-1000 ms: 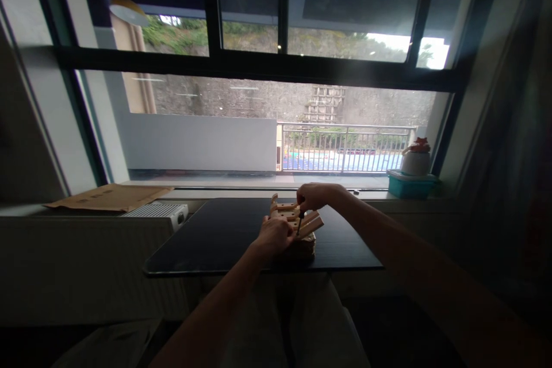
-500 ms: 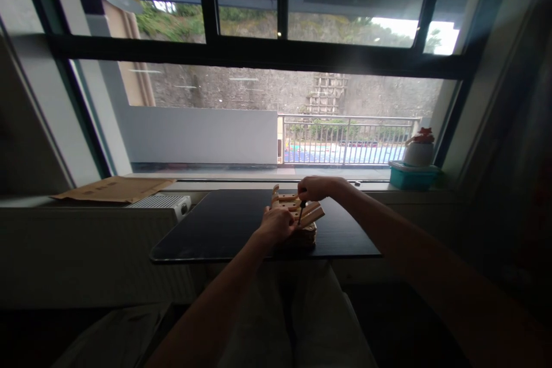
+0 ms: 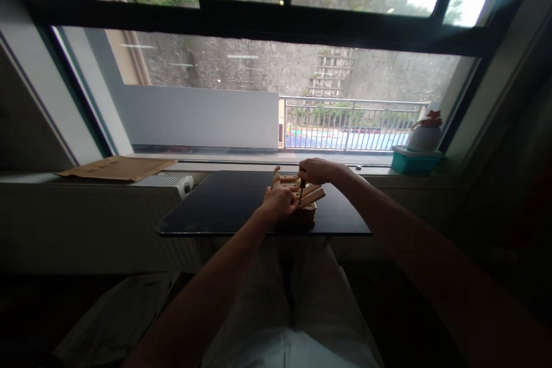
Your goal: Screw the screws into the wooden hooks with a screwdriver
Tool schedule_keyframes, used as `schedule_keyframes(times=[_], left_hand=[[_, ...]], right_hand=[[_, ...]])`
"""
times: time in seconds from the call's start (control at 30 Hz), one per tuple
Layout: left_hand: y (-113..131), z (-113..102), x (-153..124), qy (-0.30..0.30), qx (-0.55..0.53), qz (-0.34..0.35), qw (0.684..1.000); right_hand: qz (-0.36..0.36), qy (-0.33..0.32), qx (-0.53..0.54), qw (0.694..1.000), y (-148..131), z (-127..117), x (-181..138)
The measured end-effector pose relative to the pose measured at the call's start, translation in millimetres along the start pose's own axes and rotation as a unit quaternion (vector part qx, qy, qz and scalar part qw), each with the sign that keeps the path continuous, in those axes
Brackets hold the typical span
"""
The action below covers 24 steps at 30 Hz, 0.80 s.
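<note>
The right hand [image 3: 316, 171] pinches a screwdriver [image 3: 302, 184], tip down at the wood [image 3: 313, 196] beneath it, which the left hand [image 3: 279, 203] clasps above the tabletop [image 3: 224, 201]; if the wood rocks, the tip could skid into the left hand.

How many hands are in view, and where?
2: the left hand at the wooden pieces, the right hand gripping the screwdriver from above. No other hands show.
</note>
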State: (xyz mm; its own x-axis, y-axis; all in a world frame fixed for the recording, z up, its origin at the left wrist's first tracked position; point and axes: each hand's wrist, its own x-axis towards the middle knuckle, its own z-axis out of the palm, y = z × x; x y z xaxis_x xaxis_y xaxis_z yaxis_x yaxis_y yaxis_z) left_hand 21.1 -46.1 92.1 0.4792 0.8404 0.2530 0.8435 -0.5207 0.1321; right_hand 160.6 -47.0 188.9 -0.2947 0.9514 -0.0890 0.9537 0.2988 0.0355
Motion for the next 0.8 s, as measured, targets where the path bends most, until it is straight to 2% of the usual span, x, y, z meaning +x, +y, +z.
schedule_keyframes(times=[0.27,0.6,0.8], left_hand=[[-2,-1,0,0.0,-0.007,0.011,1.0],[-2,3,0,0.002,-0.008,0.001,1.0],[-1,-1,-1,0.005,-0.003,-0.004,1.0]], right_hand=[[-0.009,-0.084,0.016,0.996,0,-16,5],[-0.007,-0.014,-0.017,1.0,-8,-2,9],[-0.011,-0.028,-0.014,0.999,-6,-8,14]])
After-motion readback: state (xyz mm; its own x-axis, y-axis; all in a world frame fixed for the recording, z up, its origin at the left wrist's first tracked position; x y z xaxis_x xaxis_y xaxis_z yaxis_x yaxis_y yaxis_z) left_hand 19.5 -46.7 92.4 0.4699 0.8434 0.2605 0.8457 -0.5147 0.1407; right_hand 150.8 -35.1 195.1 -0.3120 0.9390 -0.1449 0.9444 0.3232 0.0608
